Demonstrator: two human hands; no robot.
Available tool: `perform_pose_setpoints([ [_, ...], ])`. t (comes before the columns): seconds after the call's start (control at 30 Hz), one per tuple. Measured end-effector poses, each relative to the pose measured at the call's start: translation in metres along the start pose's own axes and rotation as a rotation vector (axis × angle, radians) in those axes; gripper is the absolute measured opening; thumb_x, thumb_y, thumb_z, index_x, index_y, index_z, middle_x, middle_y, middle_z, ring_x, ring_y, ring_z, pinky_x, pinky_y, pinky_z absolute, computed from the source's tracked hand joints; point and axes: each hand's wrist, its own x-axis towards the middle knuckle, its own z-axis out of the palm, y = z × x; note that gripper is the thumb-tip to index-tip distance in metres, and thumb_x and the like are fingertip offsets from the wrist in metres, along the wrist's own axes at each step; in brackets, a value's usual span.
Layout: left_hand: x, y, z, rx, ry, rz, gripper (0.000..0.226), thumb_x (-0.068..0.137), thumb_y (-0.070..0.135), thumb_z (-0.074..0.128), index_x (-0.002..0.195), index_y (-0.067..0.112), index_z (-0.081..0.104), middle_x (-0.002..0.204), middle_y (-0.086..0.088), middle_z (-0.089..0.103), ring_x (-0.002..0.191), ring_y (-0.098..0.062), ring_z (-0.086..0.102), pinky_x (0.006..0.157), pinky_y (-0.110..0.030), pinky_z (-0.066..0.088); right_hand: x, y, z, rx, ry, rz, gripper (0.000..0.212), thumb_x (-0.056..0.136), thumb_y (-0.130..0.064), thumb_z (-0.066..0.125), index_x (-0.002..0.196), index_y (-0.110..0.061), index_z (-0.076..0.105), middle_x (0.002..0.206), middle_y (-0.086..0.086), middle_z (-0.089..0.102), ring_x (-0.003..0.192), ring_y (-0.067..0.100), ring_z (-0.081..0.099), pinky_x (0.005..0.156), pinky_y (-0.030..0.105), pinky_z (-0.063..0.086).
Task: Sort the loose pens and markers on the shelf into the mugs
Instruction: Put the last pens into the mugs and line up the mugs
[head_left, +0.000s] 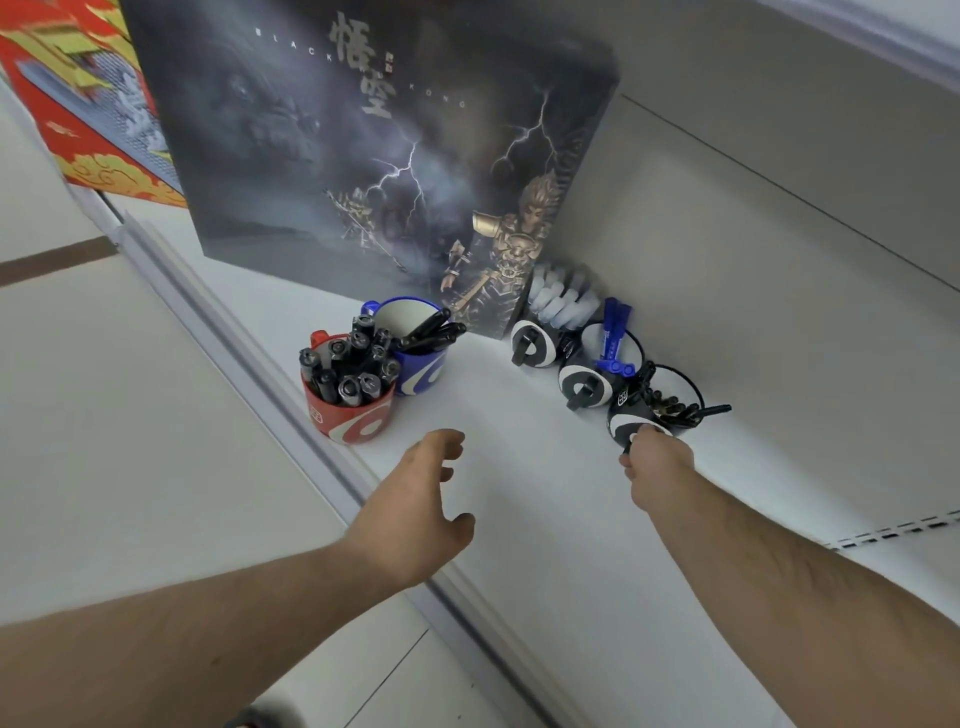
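A red mug (347, 421) packed with several black markers stands near the shelf's front edge. Behind it, a blue mug (418, 370) holds a few black pens. To the right runs a row of three black-and-white mugs: the far one (535, 343) holds white pens, the middle one (589, 387) blue pens, the near one (631, 415) black pens. My right hand (657, 470) grips the near mug's handle. My left hand (415, 512) hovers above the shelf in front of the red mug, fingers relaxed and holding nothing.
A large dark game box (374, 145) stands at the back, and a red and gold box (88, 104) lies further left. The white shelf (509, 467) has a raised front rail (270, 384). A grey back panel (779, 234) rises on the right.
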Motion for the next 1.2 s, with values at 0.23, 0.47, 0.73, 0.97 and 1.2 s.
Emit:
perform_pose_setpoints([
  [0.23, 0.009, -0.011, -0.03, 0.244, 0.402, 0.102, 0.077, 0.058, 0.037, 0.072, 0.129, 0.015, 0.051, 0.127, -0.006, 0.046, 0.117, -0.02, 0.045, 0.098, -0.04, 0.038, -0.008, 0.019, 0.004, -0.015, 0.053, -0.003, 0.018, 0.086, -0.032, 0.06, 0.086, -0.015, 0.054, 0.091, 0.01, 0.057, 0.078, 0.027, 0.053, 0.072, 0.038, 0.046],
  [0.47, 0.029, -0.039, -0.093, 0.097, 0.568, -0.176, 0.119, 0.042, 0.063, 0.076, 0.143, 0.015, 0.034, 0.144, -0.005, 0.033, 0.135, -0.023, 0.034, 0.113, -0.043, 0.028, -0.099, 0.048, 0.046, -0.203, -0.188, -0.146, 0.013, 0.082, -0.018, 0.059, 0.076, -0.015, 0.048, 0.07, 0.004, 0.048, 0.064, 0.027, 0.048, 0.058, 0.029, 0.032],
  [0.73, 0.072, -0.072, -0.156, 0.52, -0.014, -0.254, 0.113, 0.07, 0.002, 0.057, 0.154, 0.034, -0.01, 0.164, 0.003, -0.011, 0.151, -0.022, 0.003, 0.117, -0.053, 0.017, -0.172, 0.058, 0.101, -0.348, -0.583, -0.214, 0.022, 0.087, -0.014, 0.06, 0.107, -0.025, 0.058, 0.094, -0.008, 0.061, 0.078, 0.019, 0.063, 0.066, 0.025, 0.048],
  [0.97, 0.094, -0.076, -0.153, 0.708, -0.15, -0.168, 0.098, 0.077, -0.007, 0.047, 0.155, 0.035, 0.006, 0.164, 0.004, -0.007, 0.151, -0.023, -0.001, 0.119, -0.051, 0.018, -0.188, 0.058, 0.12, -0.409, -0.63, -0.243, 0.043, 0.085, -0.021, 0.06, 0.127, -0.025, 0.053, 0.11, -0.01, 0.059, 0.098, 0.021, 0.065, 0.087, 0.035, 0.054],
  [1.2, 0.093, -0.069, -0.149, 0.528, -0.013, -0.066, 0.044, 0.083, 0.001, 0.06, 0.123, 0.015, 0.049, 0.122, -0.003, 0.055, 0.108, -0.023, 0.054, 0.088, -0.027, 0.04, -0.19, 0.038, 0.122, -0.448, -0.618, -0.309, 0.068, 0.08, -0.025, 0.065, 0.142, -0.031, 0.038, 0.133, -0.011, 0.048, 0.111, 0.02, 0.061, 0.095, 0.036, 0.051],
])
